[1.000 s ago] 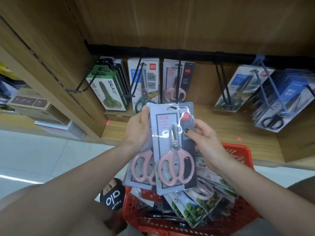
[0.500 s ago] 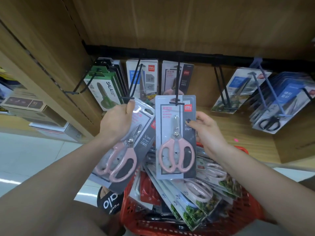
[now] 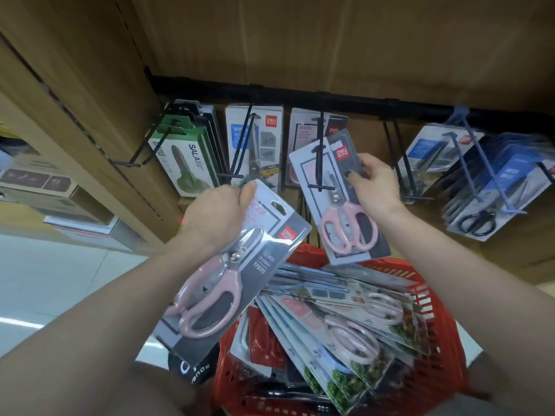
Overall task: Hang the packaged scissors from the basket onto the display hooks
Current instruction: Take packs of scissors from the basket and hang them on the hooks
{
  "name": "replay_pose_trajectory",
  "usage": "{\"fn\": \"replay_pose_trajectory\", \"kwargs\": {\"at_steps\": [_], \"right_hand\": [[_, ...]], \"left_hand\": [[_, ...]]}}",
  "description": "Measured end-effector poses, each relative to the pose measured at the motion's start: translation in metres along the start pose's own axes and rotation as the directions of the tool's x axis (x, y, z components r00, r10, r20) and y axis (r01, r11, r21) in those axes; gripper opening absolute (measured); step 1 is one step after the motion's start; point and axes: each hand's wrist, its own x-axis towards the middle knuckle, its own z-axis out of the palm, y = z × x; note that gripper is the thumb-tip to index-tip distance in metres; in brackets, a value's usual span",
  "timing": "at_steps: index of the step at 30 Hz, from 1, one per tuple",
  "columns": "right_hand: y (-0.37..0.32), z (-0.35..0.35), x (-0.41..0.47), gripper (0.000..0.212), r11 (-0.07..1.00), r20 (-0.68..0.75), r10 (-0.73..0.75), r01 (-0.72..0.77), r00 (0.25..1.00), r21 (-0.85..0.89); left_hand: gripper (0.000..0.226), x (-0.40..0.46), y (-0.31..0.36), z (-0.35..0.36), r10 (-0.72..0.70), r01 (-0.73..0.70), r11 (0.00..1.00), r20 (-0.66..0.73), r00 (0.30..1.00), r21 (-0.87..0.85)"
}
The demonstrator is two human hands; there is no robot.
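Left hand (image 3: pixel 217 216): at nine o'clock of centre, fingers curled round the top edge of a pink scissors pack (image 3: pixel 231 277), waiting its turn, clear of any hook.
Centre hook (image 3: pixel 320 163): at twelve o'clock, the second pack (image 3: pixel 339 202) threaded on by its hang hole, near the tip.
Right hand (image 3: pixel 372 184): at one o'clock, thumb and fingers pinching that pack's upper right edge.
Basket (image 3: pixel 432 331): at five o'clock, red, many packs piled inside.
Progress: one going on, one in hand, most left.
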Motion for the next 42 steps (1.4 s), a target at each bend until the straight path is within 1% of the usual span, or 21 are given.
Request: {"fn": "replay_pose_trajectory", "kwargs": {"at_steps": [3, 5, 8, 12, 16, 21, 22, 23, 25, 26, 28, 29, 31, 32, 33, 34, 37, 40, 42], "right_hand": [[0.001, 0.013, 0.014, 0.024, 0.998, -0.086, -0.032, 0.027, 0.996, -0.055], [0.003, 0.023, 0.023, 0.023, 0.998, -0.133, -0.027, 0.020, 0.991, -0.054], [0.008, 0.037, 0.038, 0.019, 0.998, -0.138, 0.063, -0.066, 0.988, -0.017], [0.010, 0.050, 0.060, 0.022, 0.983, -0.115, 0.181, -0.182, 0.977, 0.004], [0.003, 0.064, 0.077, 0.033, 0.961, -0.094, 0.269, -0.273, 0.959, -0.036], [-0.006, 0.065, 0.066, 0.052, 0.938, -0.083, 0.320, -0.328, 0.944, -0.113], [-0.007, 0.062, 0.057, 0.052, 0.938, -0.050, 0.323, -0.326, 0.945, -0.115], [-0.007, 0.058, 0.046, 0.048, 0.943, 0.003, 0.324, -0.323, 0.946, -0.086], [-0.004, 0.047, 0.020, 0.033, 0.939, 0.150, 0.329, -0.340, 0.932, 0.052], [-0.001, 0.040, 0.005, 0.032, 0.917, 0.229, 0.338, -0.374, 0.913, 0.137], [0.003, 0.026, -0.026, 0.041, 0.831, 0.344, 0.378, -0.479, 0.860, 0.283], [0.004, 0.019, -0.040, 0.046, 0.794, 0.366, 0.402, -0.519, 0.839, 0.318], [0.006, 0.010, -0.060, 0.058, 0.743, 0.379, 0.425, -0.556, 0.822, 0.374], [0.006, 0.008, -0.068, 0.060, 0.733, 0.386, 0.409, -0.550, 0.826, 0.400], [0.004, 0.006, -0.076, 0.057, 0.739, 0.391, 0.380, -0.529, 0.838, 0.416], [0.003, 0.006, -0.082, 0.050, 0.766, 0.385, 0.342, -0.491, 0.857, 0.415], [0.004, 0.010, -0.092, 0.022, 0.879, 0.323, 0.229, -0.337, 0.918, 0.338], [0.002, 0.018, -0.095, 0.010, 0.899, 0.300, 0.196, -0.293, 0.934, 0.325], [0.002, 0.022, -0.098, 0.008, 0.901, 0.304, 0.170, -0.273, 0.938, 0.338]], "left_hand": [[0.062, -0.001, 0.008, 0.008, 0.003, -0.003, 1.000, -0.006, 1.000, -0.027], [0.062, 0.000, 0.011, 0.012, -0.010, 0.011, 0.999, 0.016, 1.000, -0.050], [0.063, 0.002, 0.016, 0.014, -0.027, 0.031, 0.993, 0.036, 0.999, -0.116], [0.063, 0.007, 0.026, 0.011, -0.063, 0.069, 0.971, 0.035, 0.997, -0.228], [0.063, 0.012, 0.034, 0.011, -0.101, 0.102, 0.943, 0.020, 0.995, -0.316], [0.064, 0.010, 0.043, 0.023, -0.174, 0.192, 0.883, 0.082, 0.981, -0.428], [0.064, 0.009, 0.044, 0.024, -0.192, 0.214, 0.869, 0.094, 0.977, -0.446], [0.064, 0.009, 0.046, 0.025, -0.211, 0.235, 0.853, 0.104, 0.972, -0.466], [0.064, 0.009, 0.049, 0.024, -0.246, 0.274, 0.810, 0.123, 0.961, -0.519], [0.064, 0.009, 0.050, 0.024, -0.260, 0.289, 0.787, 0.131, 0.957, -0.545], [0.066, 0.009, 0.052, 0.023, -0.283, 0.318, 0.744, 0.154, 0.947, -0.588], [0.068, 0.010, 0.053, 0.023, -0.291, 0.333, 0.728, 0.169, 0.942, -0.600], [0.068, 0.011, 0.055, 0.025, -0.309, 0.359, 0.709, 0.191, 0.932, -0.607], [0.067, 0.011, 0.056, 0.026, -0.317, 0.368, 0.704, 0.195, 0.928, -0.607], [0.066, 0.011, 0.057, 0.026, -0.325, 0.377, 0.700, 0.199, 0.924, -0.607], [0.065, 0.011, 0.057, 0.027, -0.333, 0.385, 0.695, 0.203, 0.921, -0.607], [0.065, 0.008, 0.054, 0.027, -0.348, 0.398, 0.678, 0.207, 0.914, -0.618], [0.065, 0.003, 0.050, 0.029, -0.344, 0.387, 0.677, 0.196, 0.918, -0.625], [0.062, -0.001, 0.048, 0.029, -0.346, 0.385, 0.664, 0.193, 0.918, -0.642]]}}
